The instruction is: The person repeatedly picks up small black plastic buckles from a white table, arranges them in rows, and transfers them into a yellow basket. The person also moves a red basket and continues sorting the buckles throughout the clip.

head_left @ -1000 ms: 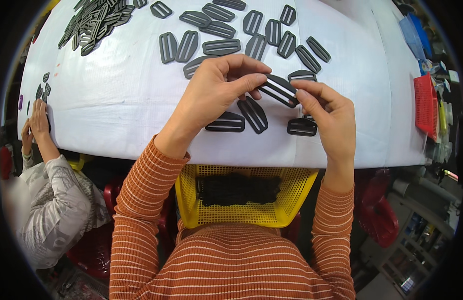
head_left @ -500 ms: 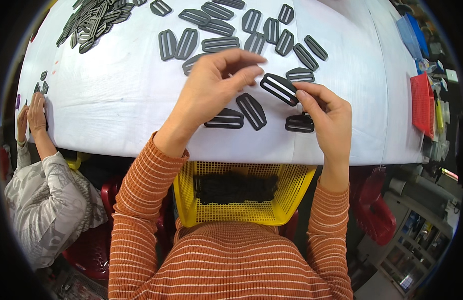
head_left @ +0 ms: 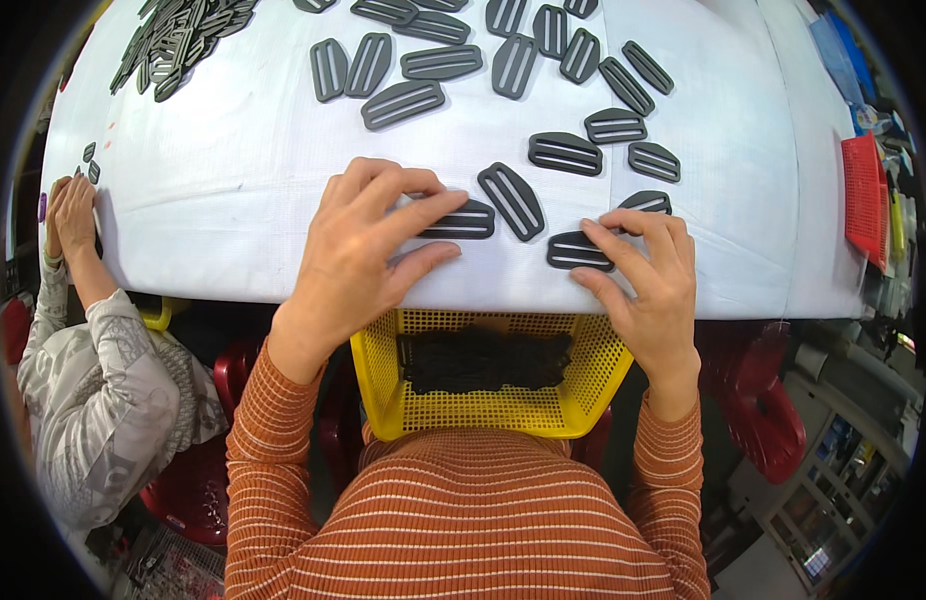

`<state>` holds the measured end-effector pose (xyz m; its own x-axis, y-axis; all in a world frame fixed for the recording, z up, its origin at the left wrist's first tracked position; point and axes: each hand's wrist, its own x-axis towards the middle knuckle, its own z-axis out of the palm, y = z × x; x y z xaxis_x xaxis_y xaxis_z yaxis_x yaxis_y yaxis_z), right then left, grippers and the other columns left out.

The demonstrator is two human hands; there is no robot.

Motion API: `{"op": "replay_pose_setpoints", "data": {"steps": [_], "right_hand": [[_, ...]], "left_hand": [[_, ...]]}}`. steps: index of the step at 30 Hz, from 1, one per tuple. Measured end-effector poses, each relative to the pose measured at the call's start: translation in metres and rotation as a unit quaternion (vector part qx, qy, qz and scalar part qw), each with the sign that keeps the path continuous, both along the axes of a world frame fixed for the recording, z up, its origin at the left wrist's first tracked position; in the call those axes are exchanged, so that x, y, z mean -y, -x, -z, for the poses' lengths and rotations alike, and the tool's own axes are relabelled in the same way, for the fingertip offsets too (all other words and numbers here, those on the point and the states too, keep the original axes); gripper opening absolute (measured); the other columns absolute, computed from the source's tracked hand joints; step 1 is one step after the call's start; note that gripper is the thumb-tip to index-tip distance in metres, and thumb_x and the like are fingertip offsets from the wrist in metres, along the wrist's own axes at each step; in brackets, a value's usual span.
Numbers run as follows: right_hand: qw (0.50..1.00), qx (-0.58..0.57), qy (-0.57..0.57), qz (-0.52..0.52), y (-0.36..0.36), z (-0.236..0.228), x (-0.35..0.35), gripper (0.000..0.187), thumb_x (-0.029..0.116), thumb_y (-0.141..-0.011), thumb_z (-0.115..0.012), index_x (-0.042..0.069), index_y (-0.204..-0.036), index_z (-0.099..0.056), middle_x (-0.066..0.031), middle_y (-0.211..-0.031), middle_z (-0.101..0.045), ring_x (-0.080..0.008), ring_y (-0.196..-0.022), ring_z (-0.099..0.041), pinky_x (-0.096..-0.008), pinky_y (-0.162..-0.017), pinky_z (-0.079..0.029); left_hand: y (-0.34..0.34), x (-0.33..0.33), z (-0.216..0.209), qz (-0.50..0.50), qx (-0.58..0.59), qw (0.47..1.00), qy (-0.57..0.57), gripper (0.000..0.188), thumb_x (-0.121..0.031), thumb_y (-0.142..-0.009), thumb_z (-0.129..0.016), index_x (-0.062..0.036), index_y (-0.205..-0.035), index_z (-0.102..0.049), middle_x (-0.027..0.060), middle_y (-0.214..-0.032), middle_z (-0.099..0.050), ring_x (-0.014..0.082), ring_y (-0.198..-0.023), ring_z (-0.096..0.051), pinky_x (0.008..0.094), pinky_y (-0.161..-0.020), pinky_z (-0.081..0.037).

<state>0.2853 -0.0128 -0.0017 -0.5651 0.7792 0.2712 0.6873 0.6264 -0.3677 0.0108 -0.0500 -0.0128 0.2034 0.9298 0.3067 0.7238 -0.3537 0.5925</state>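
Note:
Black plastic strap slide buckles lie on the white table in front of me. My right hand (head_left: 648,275) has index finger and thumb on opposite long edges of one slide buckle (head_left: 575,253) near the table's front edge. Another slide buckle (head_left: 646,202) is partly covered by its fingers. My left hand (head_left: 358,245) reaches over a further slide buckle (head_left: 468,220), thumb and fingers apart on either side of it. Between the hands rests a tilted slide buckle (head_left: 511,202). Just beyond is a single slide buckle (head_left: 566,153).
A yellow basket (head_left: 483,418) holding a dark mass of pieces sits at my lap, under the table edge. More buckles spread farther off, with a heap (head_left: 183,45) at far left. A co-worker's hands (head_left: 75,215) work at left. A red basket (head_left: 863,198) stands right.
The slide buckle my right hand held up now lies on the table. Both hands have come down and nearer, each to another buckle. My view has shifted slightly.

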Motion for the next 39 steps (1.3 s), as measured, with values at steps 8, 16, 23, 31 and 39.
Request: {"op": "replay_pose_setpoints", "data": {"steps": [8, 16, 23, 31, 39], "right_hand": [[0.995, -0.059, -0.076, 0.006, 0.020, 0.004, -0.026, 0.027, 0.011, -0.077, -0.077, 0.010, -0.103, -0.073, -0.0007, -0.096, -0.065, -0.0190, -0.084, -0.056, -0.0346, -0.073, -0.040], [0.996, 0.030, -0.078, -0.039, 0.037, 0.005, 0.005, 0.035, 0.021, -0.078, -0.077, 0.012, -0.111, -0.072, 0.0006, -0.099, -0.062, -0.0205, -0.092, -0.055, -0.0385, -0.085, -0.040], [0.992, 0.083, -0.085, -0.033, 0.047, 0.010, 0.007, 0.042, 0.026, -0.080, -0.075, 0.013, -0.120, -0.068, -0.0002, -0.108, -0.058, -0.0213, -0.098, -0.054, -0.0456, -0.098, -0.039], [0.995, 0.071, -0.056, -0.032, 0.045, 0.004, 0.008, 0.036, 0.026, -0.080, -0.075, 0.011, -0.113, -0.072, -0.0021, -0.105, -0.063, -0.0206, -0.101, -0.058, -0.0522, -0.106, -0.037], [0.999, -0.028, -0.027, -0.037, 0.025, -0.008, -0.034, 0.016, 0.019, -0.082, -0.073, 0.011, -0.096, -0.073, -0.0025, -0.097, -0.066, -0.0228, -0.091, -0.063, -0.0460, -0.094, -0.045]], "left_hand": [[0.000, 0.001, 0.001, 0.034, -0.019, 0.999, -0.001, 0.032, -0.007, -0.069, -0.081, -0.0072, -0.101, -0.075, 0.0046, -0.102, -0.066, 0.0238, -0.095, -0.058, 0.0344, -0.082, -0.047], [-0.016, -0.011, 0.005, 0.015, -0.075, 0.996, -0.056, 0.041, -0.011, -0.077, -0.076, -0.0119, -0.117, -0.073, 0.0004, -0.119, -0.067, 0.0238, -0.097, -0.056, 0.0334, -0.083, -0.049], [-0.016, -0.009, 0.010, 0.007, -0.137, 0.988, -0.071, 0.039, -0.014, -0.080, -0.073, -0.0144, -0.119, -0.072, -0.0055, -0.124, -0.066, 0.0231, -0.099, -0.055, 0.0329, -0.084, -0.047], [-0.015, -0.009, 0.016, 0.006, -0.113, 0.991, -0.070, 0.038, -0.013, -0.080, -0.073, -0.0138, -0.118, -0.072, -0.0053, -0.125, -0.066, 0.0235, -0.100, -0.055, 0.0339, -0.085, -0.045], [-0.007, -0.036, -0.006, 0.041, -0.076, 0.996, -0.031, 0.029, -0.010, -0.081, -0.072, -0.0084, -0.110, -0.073, 0.0042, -0.114, -0.068, 0.0238, -0.094, -0.059, 0.0342, -0.081, -0.050]]}}
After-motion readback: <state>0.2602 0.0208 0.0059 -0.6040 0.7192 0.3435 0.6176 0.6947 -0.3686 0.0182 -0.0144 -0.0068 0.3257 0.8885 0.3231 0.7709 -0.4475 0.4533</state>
